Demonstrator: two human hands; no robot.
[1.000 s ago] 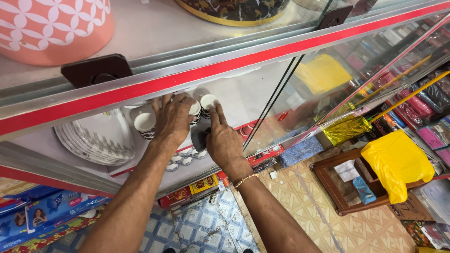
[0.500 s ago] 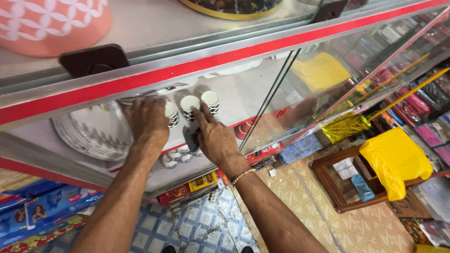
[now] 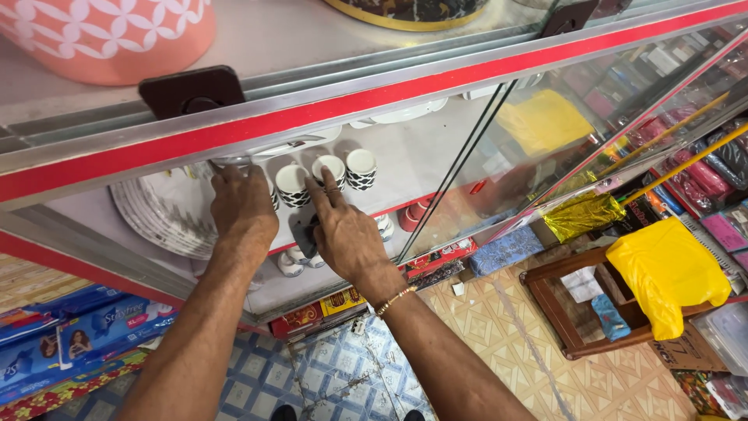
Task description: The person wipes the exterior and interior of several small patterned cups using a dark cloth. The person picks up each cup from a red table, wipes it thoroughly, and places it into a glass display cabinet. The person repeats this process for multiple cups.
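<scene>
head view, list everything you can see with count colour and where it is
patterned cups: three in a clear row, white with black pattern, on the cabinet shelf by the hands
stack of plates: one stack, white with grey pattern, shelf left of the hands
glass display cabinet: one, red and metal rim, across the top
pink container: one, pink with white pattern, on the cabinet top at left
wooden stool: one, brown, on the floor at right
yellow bag: one, on the stool
gold foil packet: one, right of the cabinet
blue packages: several, lower left
left hand: on the shelf beside the cups
right hand: fingers touching the cups, bracelet on the wrist
</scene>
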